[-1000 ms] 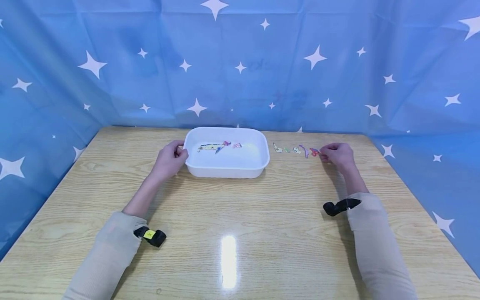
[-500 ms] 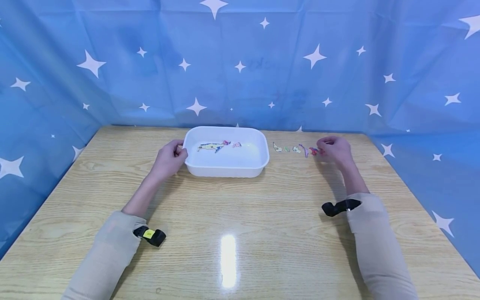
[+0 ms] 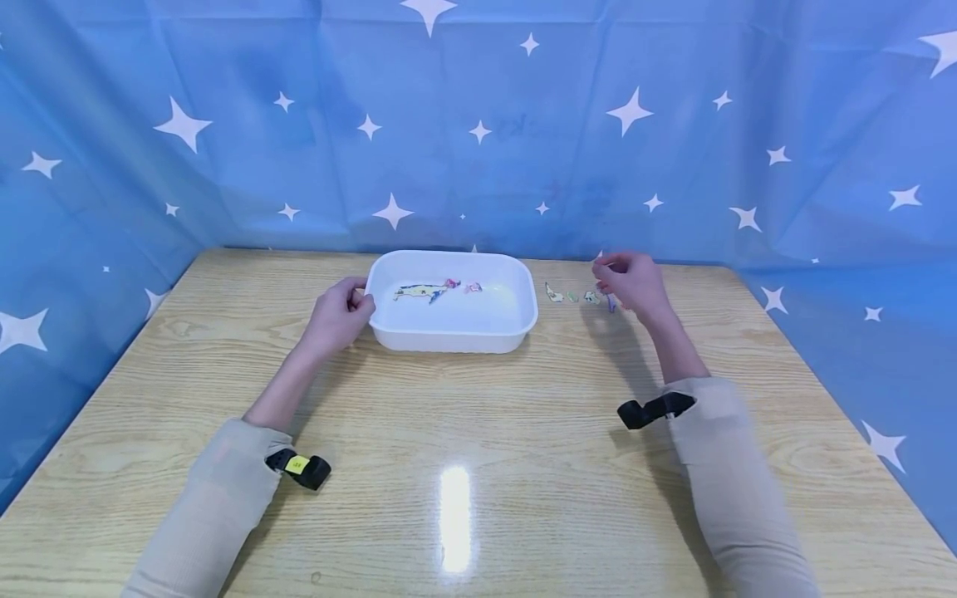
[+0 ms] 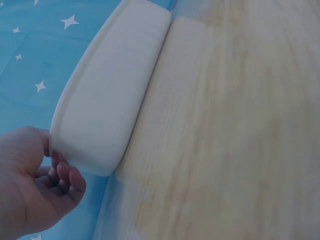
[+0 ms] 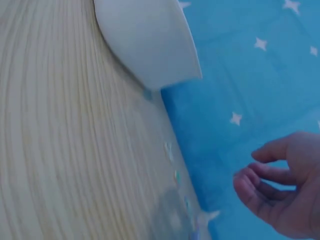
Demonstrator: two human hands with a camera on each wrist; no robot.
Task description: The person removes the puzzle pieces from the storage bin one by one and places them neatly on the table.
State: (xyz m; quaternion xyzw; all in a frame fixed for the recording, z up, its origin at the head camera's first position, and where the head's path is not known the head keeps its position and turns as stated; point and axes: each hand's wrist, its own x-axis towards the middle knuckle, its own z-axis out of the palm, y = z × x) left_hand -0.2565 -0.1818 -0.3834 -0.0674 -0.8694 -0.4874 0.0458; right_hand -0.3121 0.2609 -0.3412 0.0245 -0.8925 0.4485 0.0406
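A white plastic tub (image 3: pixel 449 342) stands near the back of the table, and my left hand (image 3: pixel 339 316) grips its left rim between thumb and fingers. Inside lie a yellow and blue flat cutout (image 3: pixel 420 291) and small pink pieces (image 3: pixel 473 287). Right of the tub, small flat cutouts form a row: a pale one (image 3: pixel 553 293), a green one (image 3: pixel 571 296), a whitish one (image 3: pixel 591 297) and a purple one (image 3: pixel 611 303). My right hand (image 3: pixel 631 282) is raised over the row's right end, covering part of it. In the right wrist view its fingers curve loosely with nothing visible between them.
A blue curtain (image 3: pixel 478 166) with white stars hangs behind the wooden table (image 3: pixel 374 432) and along both sides. Black wrist cameras are strapped to the left sleeve (image 3: pixel 205 498) and the right sleeve (image 3: pixel 736 473).
My right hand has come away from the red pieces at the row's right end, rising and moving left toward the tub. The left hand and the tub stay in place.
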